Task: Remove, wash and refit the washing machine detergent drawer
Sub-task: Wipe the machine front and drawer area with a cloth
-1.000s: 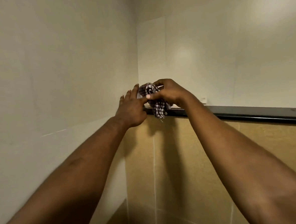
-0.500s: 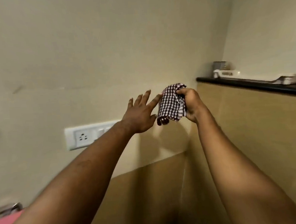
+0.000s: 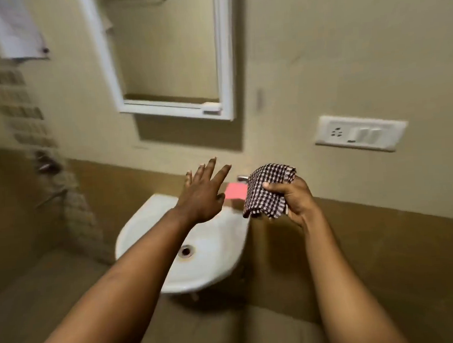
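Left hand [image 3: 203,196] is spread wide, fingers straight, hovering over the sink [image 3: 144,229] and holding nothing. Right hand [image 3: 292,199], just beside it at 3 o'clock, grips a bunched checked cloth [image 3: 267,190]. Past the left fingertips, at 1 o'clock, a pink block [image 3: 236,190] lies on the sink's back edge by the tap [image 3: 243,177], long axis crosswise, partly hidden by hand and cloth; the left hand is nearer. What it is I cannot tell. No drawer shows anywhere. Blur smears the mirror [image 3: 170,50] and socket [image 3: 361,134].
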